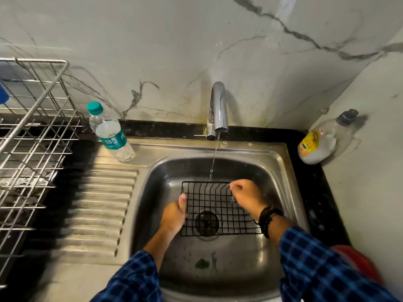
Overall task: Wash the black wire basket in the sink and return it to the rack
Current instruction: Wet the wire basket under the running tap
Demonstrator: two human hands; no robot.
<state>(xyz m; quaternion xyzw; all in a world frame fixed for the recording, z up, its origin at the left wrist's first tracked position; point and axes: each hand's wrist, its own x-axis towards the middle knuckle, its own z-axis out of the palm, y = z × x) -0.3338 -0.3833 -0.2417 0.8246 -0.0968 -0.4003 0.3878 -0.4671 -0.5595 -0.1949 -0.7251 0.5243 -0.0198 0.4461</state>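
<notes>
Mid-wash: the black wire basket (209, 199) sits low in the steel sink (281, 162), centre frame, a thin stream from the tap (218, 105) striking its far edge. The left hand (174, 214) grips the left rim, thumb hooked over the wire. The right hand (246, 197), fingers curled, pinches the upper-right corner. Rinsing looks unfinished. The return likely means lifting it clear of the basin wall and past the water bottle (109, 131) to the wire rack (32, 136) at frame left.
</notes>
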